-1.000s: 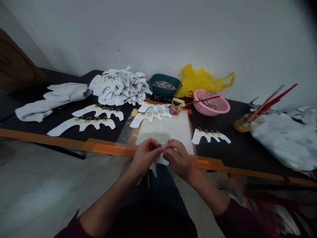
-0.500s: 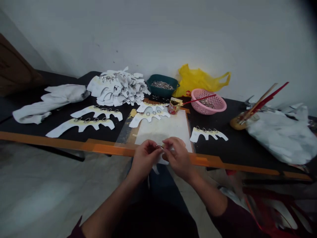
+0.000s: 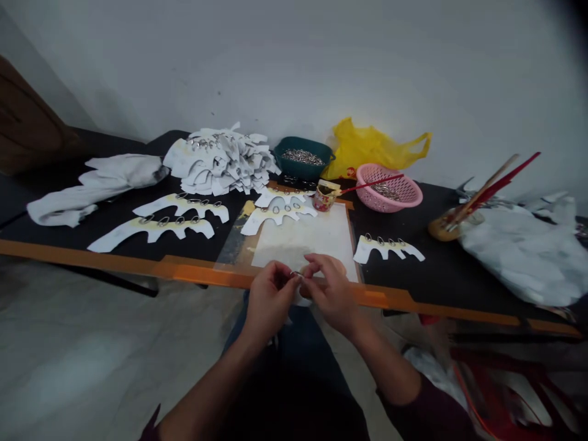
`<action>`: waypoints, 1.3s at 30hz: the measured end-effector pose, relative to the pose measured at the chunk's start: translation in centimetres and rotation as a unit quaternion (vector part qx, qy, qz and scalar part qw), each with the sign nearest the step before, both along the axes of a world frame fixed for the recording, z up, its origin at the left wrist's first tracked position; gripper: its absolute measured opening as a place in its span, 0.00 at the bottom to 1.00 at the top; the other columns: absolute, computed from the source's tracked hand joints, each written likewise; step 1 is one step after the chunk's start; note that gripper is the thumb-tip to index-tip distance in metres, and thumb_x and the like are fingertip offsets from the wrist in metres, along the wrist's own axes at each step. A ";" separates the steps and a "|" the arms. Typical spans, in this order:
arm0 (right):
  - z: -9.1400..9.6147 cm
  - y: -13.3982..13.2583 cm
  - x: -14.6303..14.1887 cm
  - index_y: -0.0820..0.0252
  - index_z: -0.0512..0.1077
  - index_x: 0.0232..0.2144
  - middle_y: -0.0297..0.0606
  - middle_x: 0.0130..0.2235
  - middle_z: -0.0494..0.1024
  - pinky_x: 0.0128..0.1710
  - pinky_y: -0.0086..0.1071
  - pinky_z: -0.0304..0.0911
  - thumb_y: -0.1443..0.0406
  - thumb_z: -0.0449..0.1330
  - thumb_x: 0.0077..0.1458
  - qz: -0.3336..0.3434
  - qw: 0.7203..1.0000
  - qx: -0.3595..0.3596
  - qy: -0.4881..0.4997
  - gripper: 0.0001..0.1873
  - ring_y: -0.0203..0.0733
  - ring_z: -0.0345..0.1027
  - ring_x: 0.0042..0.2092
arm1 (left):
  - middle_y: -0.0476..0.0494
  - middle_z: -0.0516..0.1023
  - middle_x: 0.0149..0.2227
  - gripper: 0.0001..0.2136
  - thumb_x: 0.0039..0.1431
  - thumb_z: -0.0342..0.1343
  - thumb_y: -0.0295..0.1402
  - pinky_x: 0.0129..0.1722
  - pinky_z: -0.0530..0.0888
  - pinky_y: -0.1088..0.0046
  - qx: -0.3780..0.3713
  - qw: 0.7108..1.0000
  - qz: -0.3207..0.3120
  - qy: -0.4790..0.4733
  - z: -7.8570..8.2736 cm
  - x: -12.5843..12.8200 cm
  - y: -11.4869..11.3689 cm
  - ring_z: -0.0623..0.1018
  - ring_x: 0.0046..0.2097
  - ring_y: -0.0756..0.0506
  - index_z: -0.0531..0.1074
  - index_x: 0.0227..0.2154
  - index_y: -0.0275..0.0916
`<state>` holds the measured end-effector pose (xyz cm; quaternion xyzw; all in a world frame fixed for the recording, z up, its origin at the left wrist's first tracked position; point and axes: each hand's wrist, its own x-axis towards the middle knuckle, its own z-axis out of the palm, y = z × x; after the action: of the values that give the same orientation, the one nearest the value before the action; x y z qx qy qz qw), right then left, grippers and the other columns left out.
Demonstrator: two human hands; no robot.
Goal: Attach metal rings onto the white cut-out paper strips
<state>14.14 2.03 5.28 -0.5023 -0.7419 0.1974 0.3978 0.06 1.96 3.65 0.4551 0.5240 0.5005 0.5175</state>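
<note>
Our left hand [image 3: 270,301] and right hand [image 3: 331,295] pressed their fingers [image 3: 316,262] together, pinching a small metal ring [image 3: 296,274] at a white card [image 3: 302,299] above the bench [image 3: 114,208] edge. Other cards [image 3: 386,250] already carried rings; a green basket [image 3: 303,142] held many more.

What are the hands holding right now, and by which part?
The left hand and right hand pinch a small metal ring by its edge with their fingertips; a white paper cutout lies beneath, its hold hidden.

The ring [image 3: 296,274] I pinch is shiny metal, the cutouts [image 3: 202,211] matt white paper, the bag [image 3: 362,147] glossy yellow plastic, the basket [image 3: 408,197] smooth pink plastic.
</note>
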 end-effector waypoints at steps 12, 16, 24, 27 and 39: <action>-2.4 -1.4 -0.6 0.55 0.63 0.42 0.36 0.36 0.68 0.46 0.41 0.59 0.67 0.56 0.51 -0.052 0.991 -0.025 0.119 0.14 0.42 0.62 0.42 | 0.52 0.69 0.21 0.08 0.45 0.60 0.32 0.24 0.64 0.78 -0.030 0.999 -0.001 -0.021 0.3 0.0 -0.3 0.68 0.24 0.52 0.65 0.24 0.37; -1.3 -0.7 -0.1 0.55 0.63 0.45 0.36 0.34 0.71 0.49 0.45 0.57 0.69 0.56 0.50 -0.024 0.998 -0.018 0.057 0.17 0.44 0.63 0.44 | 0.52 0.70 0.22 0.07 0.47 0.58 0.33 0.25 0.65 0.77 0.006 0.999 -0.021 0.039 -0.1 -0.1 -0.6 0.69 0.26 0.51 0.66 0.25 0.38; -3.8 -2.0 -1.7 0.56 0.62 0.36 0.33 0.33 0.67 0.32 0.30 0.64 0.65 0.52 0.54 -0.041 0.947 -0.144 0.285 0.06 0.35 0.63 0.33 | 0.52 0.71 0.22 0.10 0.41 0.62 0.30 0.26 0.65 0.79 -0.078 0.987 -0.021 -0.142 0.1 -0.3 -0.2 0.68 0.25 0.54 0.64 0.22 0.36; -3.7 -2.1 -1.1 0.55 0.62 0.39 0.33 0.33 0.67 0.36 0.32 0.64 0.66 0.53 0.54 -0.035 0.961 -0.128 0.244 0.08 0.36 0.64 0.35 | 0.52 0.71 0.22 0.09 0.43 0.61 0.31 0.24 0.64 0.79 -0.060 0.996 -0.008 -0.070 -0.1 -0.6 -0.2 0.68 0.24 0.53 0.65 0.23 0.37; -3.1 -1.8 -1.2 0.57 0.66 0.37 0.37 0.35 0.71 0.38 0.34 0.63 0.66 0.55 0.53 -0.054 0.979 -0.122 0.151 0.07 0.39 0.66 0.37 | 0.50 0.71 0.25 0.07 0.47 0.58 0.33 0.27 0.65 0.77 0.006 0.999 -0.027 0.021 -1.0 -0.3 -1.0 0.70 0.27 0.51 0.66 0.25 0.38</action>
<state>12.94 0.28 2.17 -0.5511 -0.6152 0.3383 0.4510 -0.24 0.91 2.67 0.4823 0.5193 0.4800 0.5171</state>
